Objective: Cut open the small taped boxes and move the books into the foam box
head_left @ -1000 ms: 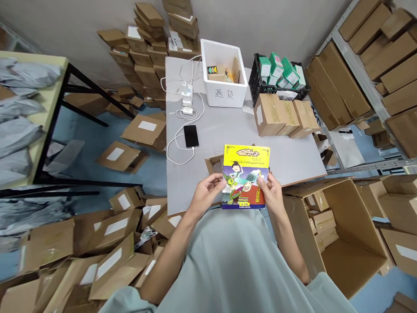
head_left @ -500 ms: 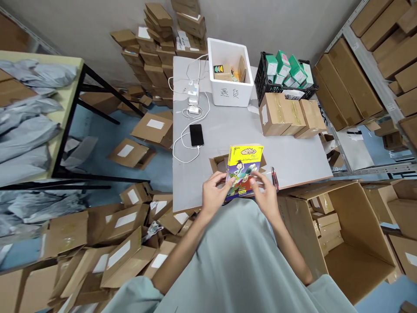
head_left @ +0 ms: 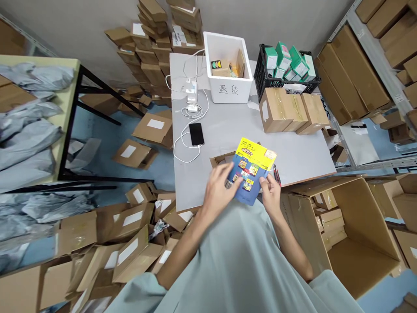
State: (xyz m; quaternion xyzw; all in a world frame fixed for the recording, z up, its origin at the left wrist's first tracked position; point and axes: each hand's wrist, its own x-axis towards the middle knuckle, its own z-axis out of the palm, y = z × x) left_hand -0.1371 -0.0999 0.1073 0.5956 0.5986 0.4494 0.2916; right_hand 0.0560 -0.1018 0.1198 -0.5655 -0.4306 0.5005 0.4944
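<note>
Book (head_left: 245, 188) is pinched between half-curled left hand (head_left: 219, 188) and right hand (head_left: 271, 194); could get dropped onto the box (head_left: 224, 159) just beyond if gripped too lightly.

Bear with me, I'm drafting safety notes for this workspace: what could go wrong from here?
The book could slip, as the right hand appears to pinch only its edge. The pen-like items beside that hand lie near the edge of the table and might get knocked off. The cartons stacked unevenly by the wall could topple.
</note>
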